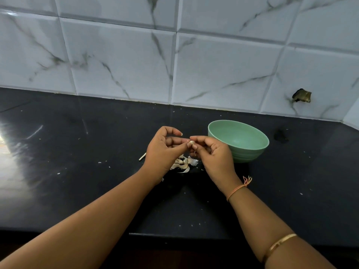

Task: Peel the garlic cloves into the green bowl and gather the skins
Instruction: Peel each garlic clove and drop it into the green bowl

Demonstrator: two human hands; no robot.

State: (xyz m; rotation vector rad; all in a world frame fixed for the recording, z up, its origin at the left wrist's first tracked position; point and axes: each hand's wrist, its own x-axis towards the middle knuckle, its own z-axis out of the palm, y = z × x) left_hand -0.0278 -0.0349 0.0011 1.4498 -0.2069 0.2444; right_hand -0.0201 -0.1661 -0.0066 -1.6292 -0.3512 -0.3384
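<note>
both hands, left hand (165,150) and right hand (211,152), pinch one garlic clove (192,142) above the skins (183,164) on the desk, beside the green bowl (239,140) (a slippery clove could drop among the skins).

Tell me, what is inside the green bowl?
Only bare green inner wall shows inside the green bowl; no peeled cloves are visible. Its near wall hides the lowest part of the floor, so something small could lie there.
</note>
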